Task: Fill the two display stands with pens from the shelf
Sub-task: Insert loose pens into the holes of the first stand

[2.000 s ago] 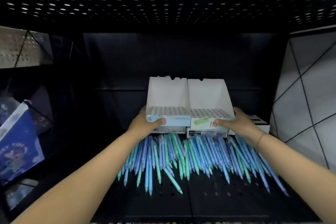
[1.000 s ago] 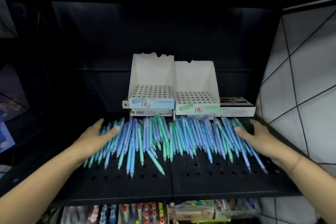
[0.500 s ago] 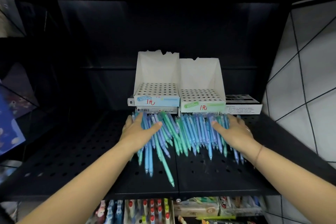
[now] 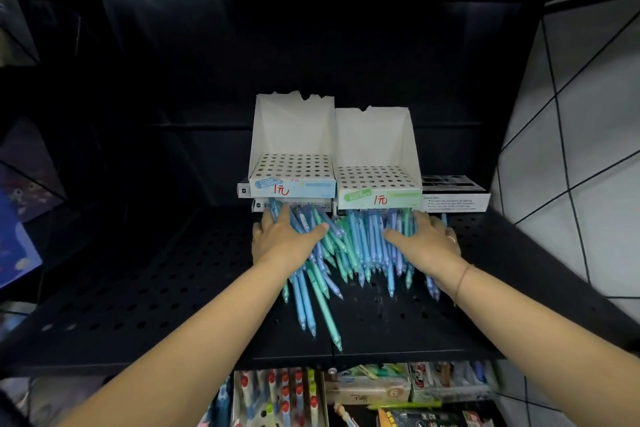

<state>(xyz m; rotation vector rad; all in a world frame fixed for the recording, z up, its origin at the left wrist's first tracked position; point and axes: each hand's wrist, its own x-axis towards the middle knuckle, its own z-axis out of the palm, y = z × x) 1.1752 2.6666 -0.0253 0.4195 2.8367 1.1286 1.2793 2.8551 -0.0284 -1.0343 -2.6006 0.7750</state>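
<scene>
A black perforated shelf (image 4: 138,305) fills most of the view, with a pale tiled wall (image 4: 588,149) closing off its right end. Toward the back edge, a little right of the middle, two white card display stands sit side by side and touching. The left display stand (image 4: 292,135) carries a blue label, the right display stand (image 4: 375,142) a green one, and each is marked "1元" in red. Their tops are grids of round holes, and both rest on flat boxes (image 4: 258,206). A black-and-white box (image 4: 453,196) lies against the right stand, near the wall.

Just in front of the stands lies a heap of blue and green pens (image 4: 360,246), bunched together, with a few long ones trailing toward the front edge. The left hand (image 4: 282,239) lies palm down on the left of the heap, fingers straight and spread, grasping nothing. The right hand (image 4: 427,239) presses flat on the right side in the same way, released. Packaged stationery shows on the lower shelf (image 4: 346,392) below the front edge.
</scene>
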